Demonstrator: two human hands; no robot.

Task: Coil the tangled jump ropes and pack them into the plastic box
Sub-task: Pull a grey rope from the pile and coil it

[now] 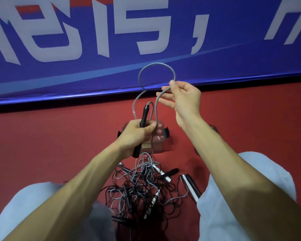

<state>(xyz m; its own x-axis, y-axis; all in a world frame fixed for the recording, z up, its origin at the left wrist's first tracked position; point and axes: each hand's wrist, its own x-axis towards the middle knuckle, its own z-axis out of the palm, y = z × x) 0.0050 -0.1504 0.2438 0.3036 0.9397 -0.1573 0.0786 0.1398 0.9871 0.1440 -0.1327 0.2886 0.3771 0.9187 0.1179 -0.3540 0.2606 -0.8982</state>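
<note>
Head view: left grip (135,134) curls around the black handle (145,113); right grip (182,100) pinches the grey rope (155,63), looped above the plastic box (161,135). The cord seems light and springy, and is best held at the handle.

Grey rope (156,63) looped aloft; tangle (142,185) beside clear box (159,145).

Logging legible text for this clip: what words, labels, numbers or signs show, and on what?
Blue banner: large white characters, cropped by the frame's top edge, not readable whole; only a comma "," is clear.
Plastic box: small pale label on its front, too small to read.
Black handle in the left hand, grey rope pinched by the right hand: no markings seen.
</note>
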